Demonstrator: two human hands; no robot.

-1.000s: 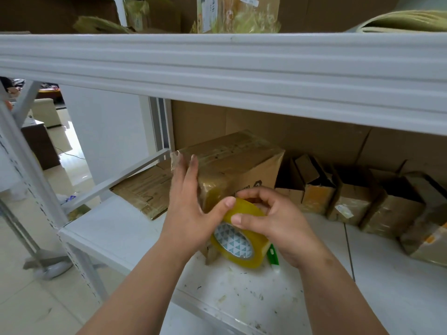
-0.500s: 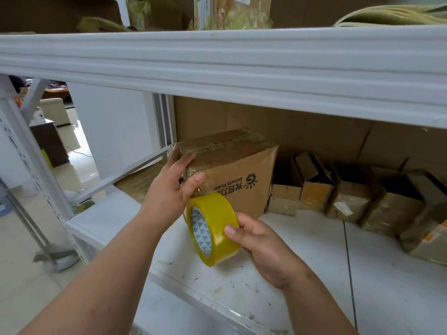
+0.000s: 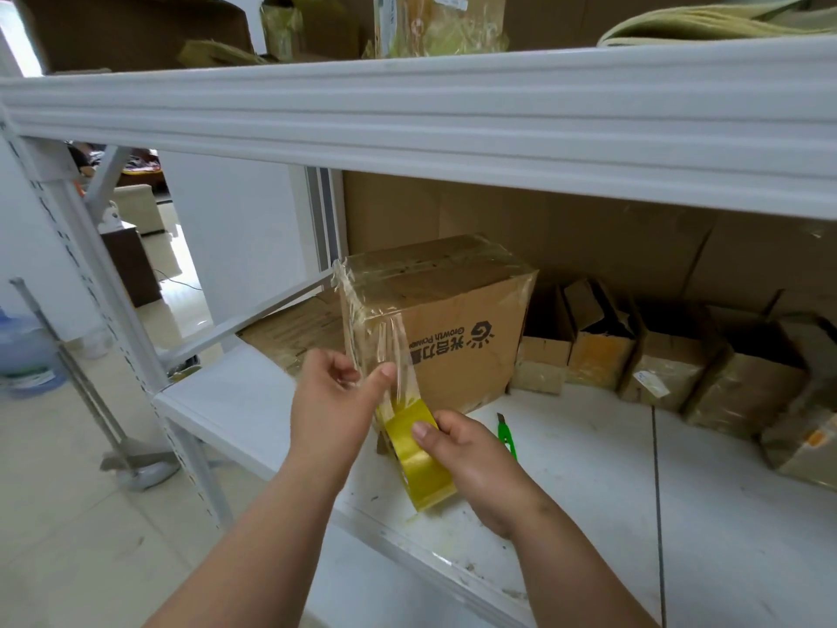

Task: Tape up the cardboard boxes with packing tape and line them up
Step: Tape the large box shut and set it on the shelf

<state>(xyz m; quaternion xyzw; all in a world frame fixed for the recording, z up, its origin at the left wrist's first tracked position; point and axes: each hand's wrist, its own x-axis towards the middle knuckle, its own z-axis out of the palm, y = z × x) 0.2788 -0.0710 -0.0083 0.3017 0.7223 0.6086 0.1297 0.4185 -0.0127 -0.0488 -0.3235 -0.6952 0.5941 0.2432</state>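
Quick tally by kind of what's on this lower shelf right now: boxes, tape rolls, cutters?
Large cardboard box, being taped: 1
Small open cardboard boxes along the back: at least 5; the row runs off frame
Yellow tape roll: 1
Green cutter: 1
Total: at least 8

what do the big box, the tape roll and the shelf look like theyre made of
Big box: brown corrugated cardboard, matt, with printed lettering and glossy clear film over its top and corner.
Tape roll: thin plastic film, shiny and yellowish when wound, nearly clear on the pulled strip.
Shelf: smooth white board, probably painted metal or laminate; scuffed and dirty.
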